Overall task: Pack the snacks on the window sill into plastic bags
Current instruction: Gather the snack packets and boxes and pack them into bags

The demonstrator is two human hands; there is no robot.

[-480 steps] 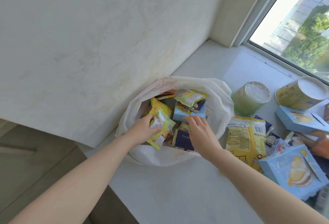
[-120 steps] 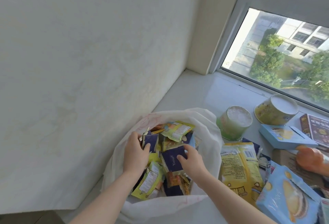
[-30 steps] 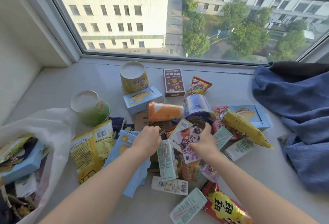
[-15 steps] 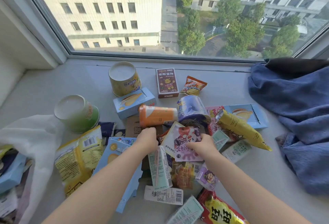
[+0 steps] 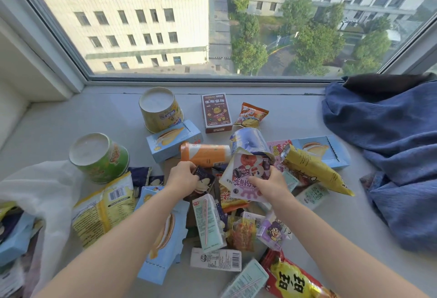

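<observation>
Digging in: the left hand (image 5: 183,177) and the right hand (image 5: 269,185) are both down in the snack pile (image 5: 233,199) in the middle of the window sill (image 5: 82,117).
Left fingers: curled, pinching a small dark blue packet (image 5: 204,180) by its top corner, just in front of the orange bottle (image 5: 205,154) that lies on its side.
Right fingers: clamped with the thumb on the lower edge of a white-and-purple pouch (image 5: 246,177), and the pouch is tilted up off the pile.
Plastic bag (image 5: 47,186): white, at the sill's left edge, with its mouth open. Packets and a light-blue box show inside.
Beside the bag: a yellow bag (image 5: 104,210) lies flat against it, and a green tub (image 5: 99,157) stands just behind.
Far edge: a yellow tub (image 5: 160,112), a brown box (image 5: 216,112) and an orange packet (image 5: 253,115) sit in a row near the window.
Right of the hands: a yellow cone-shaped bag (image 5: 312,171) lies slanted across a light-blue box.
Near edge: a mint drink carton (image 5: 208,223) lies between the forearms, and a red packet (image 5: 290,278) is down at the sill's front.
Right end: a blue cloth (image 5: 390,146) is heaped up, apart from the pile.
</observation>
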